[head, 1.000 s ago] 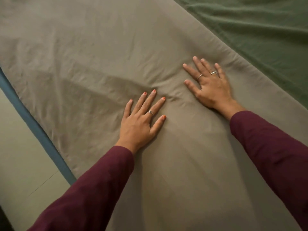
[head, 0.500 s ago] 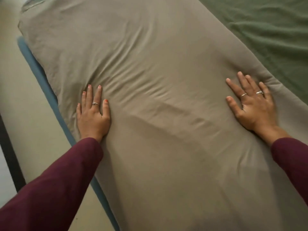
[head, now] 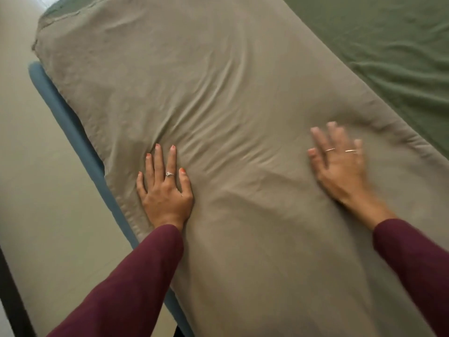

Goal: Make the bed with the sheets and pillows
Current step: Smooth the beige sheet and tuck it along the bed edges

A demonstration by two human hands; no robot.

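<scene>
A: The tan sheet [head: 243,117] lies along the near strip of the bed, its far edge folded over the green sheet [head: 388,45], its near edge hanging just past the blue bed edge [head: 73,132]. What has changed on it?

B: A second ago both hands were close together near the middle. Now they sit well apart. The left hand [head: 165,190] lies flat, fingers spread, close to the blue edge. The right hand [head: 340,166] is also flat and open, blurred with motion, near the folded edge by the green sheet.

A: So the person sweeps outward?

B: It looks so. Creases fan from the left fingertips toward the middle, so the cloth is being smoothed, not gripped; neither hand pinches anything.

A: And the task?

B: Likely still at the smoothing step. No pillows are in view, and the floor [head: 36,190] beside the bed shows nothing else.
</scene>
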